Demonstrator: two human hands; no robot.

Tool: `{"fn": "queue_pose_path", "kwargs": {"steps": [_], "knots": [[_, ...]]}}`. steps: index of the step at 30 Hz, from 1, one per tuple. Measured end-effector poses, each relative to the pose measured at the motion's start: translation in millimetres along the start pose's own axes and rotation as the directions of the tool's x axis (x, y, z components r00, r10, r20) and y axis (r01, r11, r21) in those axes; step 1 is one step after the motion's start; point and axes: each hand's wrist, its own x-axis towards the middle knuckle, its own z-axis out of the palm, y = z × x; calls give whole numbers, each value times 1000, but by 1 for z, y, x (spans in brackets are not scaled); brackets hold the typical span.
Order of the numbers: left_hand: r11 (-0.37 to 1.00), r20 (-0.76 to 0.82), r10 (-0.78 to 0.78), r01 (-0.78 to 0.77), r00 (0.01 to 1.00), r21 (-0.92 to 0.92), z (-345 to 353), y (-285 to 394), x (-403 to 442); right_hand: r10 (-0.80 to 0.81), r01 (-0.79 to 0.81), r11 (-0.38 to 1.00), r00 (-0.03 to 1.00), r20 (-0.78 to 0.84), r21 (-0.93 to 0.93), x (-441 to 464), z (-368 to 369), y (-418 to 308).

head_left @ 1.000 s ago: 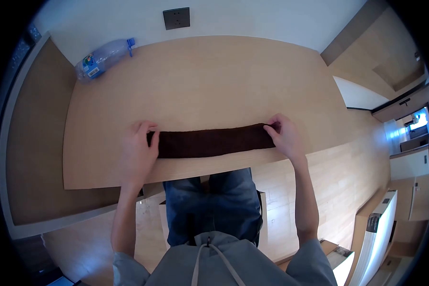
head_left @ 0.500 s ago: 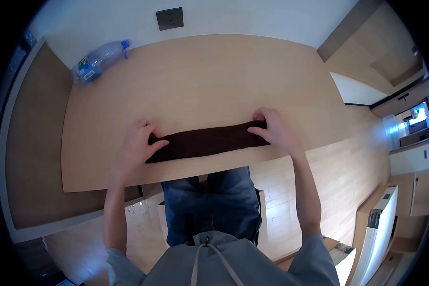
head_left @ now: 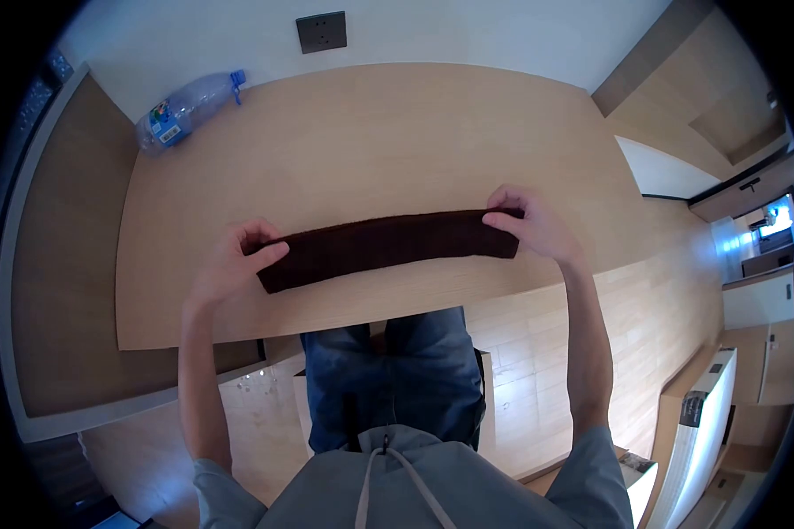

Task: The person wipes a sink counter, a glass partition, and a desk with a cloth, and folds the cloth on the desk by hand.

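Note:
A dark brown folded cloth (head_left: pixel 388 245) stretches as a long strip between my two hands, near the front edge of the wooden desk (head_left: pixel 397 150). My left hand (head_left: pixel 238 263) pinches its left upper corner, thumb in front and fingers behind. At the other end my right hand (head_left: pixel 538 225) grips the right upper corner the same way. The cloth's upper edge seems lifted towards me, while its lower corners hang free of the fingers. Whether the lower edge touches the desk I cannot tell.
A clear plastic bottle (head_left: pixel 190 110) with a blue cap lies at the back left of the desk, by the wall. Above it is a dark wall socket (head_left: pixel 321 32). A wooden side panel (head_left: pixel 66 247) bounds the left. My legs (head_left: pixel 388 370) are under the front edge.
Both hands have moved apart and pulled the cloth straighter. Its right end has risen and shifted right, and the left end has moved slightly left. The bottle stays where it was.

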Motion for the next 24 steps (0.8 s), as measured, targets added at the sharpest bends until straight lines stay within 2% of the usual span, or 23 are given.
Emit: {"fn": "queue_pose_path", "kwargs": {"steps": [1,3,4,6,7,10,12,13,15,16,18,21,24], "knots": [[993,-24,-18,15,1000,-119,0,-5,0,-29,29,999,1000,-12,38,1,0,2],[935,-67,-60,32,996,-352,3,-15,3,15,-16,995,1000,12,95,0,0,4],[950,-135,-94,48,986,-308,6,-11,3,35,-38,992,999,24,121,-1,0,0],[970,-274,-152,90,950,-225,18,1,3,182,-170,975,981,-67,146,-3,12,-8],[986,-321,-104,55,941,-157,21,-3,5,254,-235,958,961,-111,162,-2,19,-14],[998,-406,46,-24,913,59,29,-18,14,335,-310,941,907,-254,135,7,41,-4],[977,-407,130,-46,904,211,29,-21,12,238,-204,969,915,-327,137,11,45,12],[975,-400,130,-44,907,216,29,-21,11,188,-148,980,913,-362,135,12,47,17],[973,-386,129,-41,913,228,28,-22,7,119,-123,992,928,-353,11,12,47,24],[959,-381,109,4,918,283,27,-21,6,86,-111,992,935,-345,-52,11,46,21],[917,-375,68,90,924,388,28,-18,4,108,-187,965,923,-368,-185,7,49,14],[894,-444,69,142,893,425,40,-2,0,137,-283,900,906,-401,-332,1,51,5],[778,-509,-58,359,859,515,48,11,-3,198,-405,829,857,-475,-385,-5,60,-1]]}}
